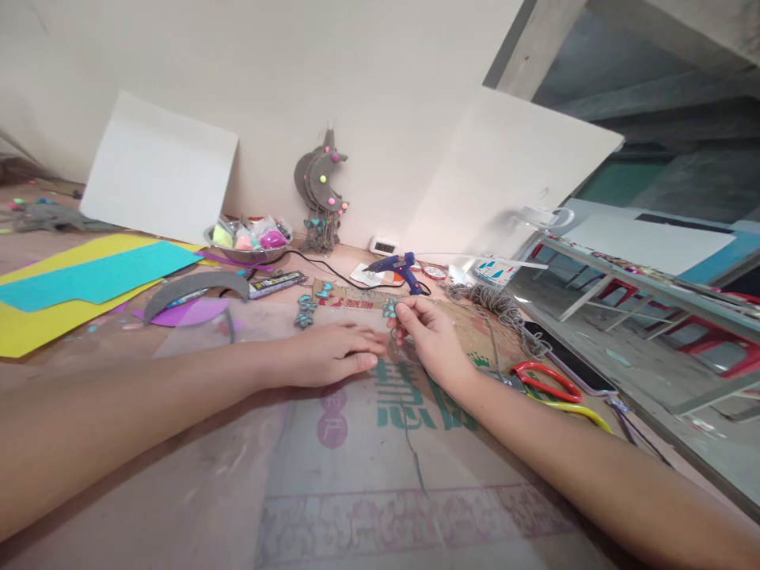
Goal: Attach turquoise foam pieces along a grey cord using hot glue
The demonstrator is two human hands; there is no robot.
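My right hand [432,340] pinches a small grey and turquoise ornament [389,308] between thumb and fingers above the work surface. My left hand [344,354] lies palm down just left of it, fingers stretched out, with nothing visible in it. More grey and turquoise ornaments [305,311] rest beyond my left hand, and another turquoise piece [324,290] lies on the printed cardboard behind. A thin grey cord [416,459] trails over the clear plastic sheet [350,483] below my hands; whether it joins the ornament I cannot tell.
A blue glue gun [395,267] stands behind my right hand. At right are grey yarn [499,305], scissors [549,382] and a phone [567,360]. A metal bowl [249,255], felt sheets [89,277] and a grey arc [195,286] lie left. A moon decoration [324,186] hangs on the wall.
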